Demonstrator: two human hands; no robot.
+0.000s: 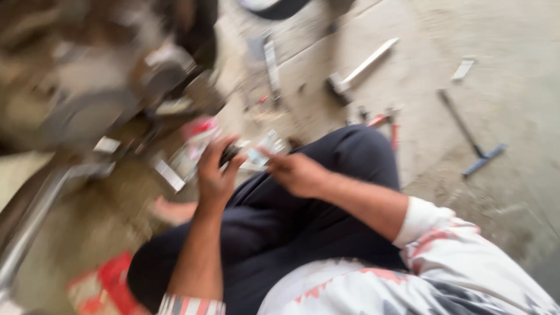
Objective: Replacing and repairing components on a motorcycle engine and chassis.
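Head view, badly blurred by motion. A red and white package (104,287) lies on the floor at the lower left, just beside the person's dark trouser leg (274,227); its shape is roughly flat and rectangular, and any print on it is unreadable. A second packet, pale with a red top (195,143), sits on the ground just above the left hand, near the base of a grey-brown machine (99,76) that fills the upper left. No open container with visible contents can be made out.

The left hand (214,174) is raised over the knee, its fingers curled closed around a small dark object (229,153), which sticks out at the top of the fist. The right hand (294,171) is just beside it, fingertips pinched on a small pale, bluish-white piece (262,150) that reaches toward the dark object; whether the 2 pieces touch cannot be told.

On the concrete floor (513,105) to the upper right lie 1 hammer with a pale handle (361,69), 1 long dark tool with a blue end (469,133), a small flat pale strip (463,69) and a red-handled tool (389,123), all well apart from the hands.
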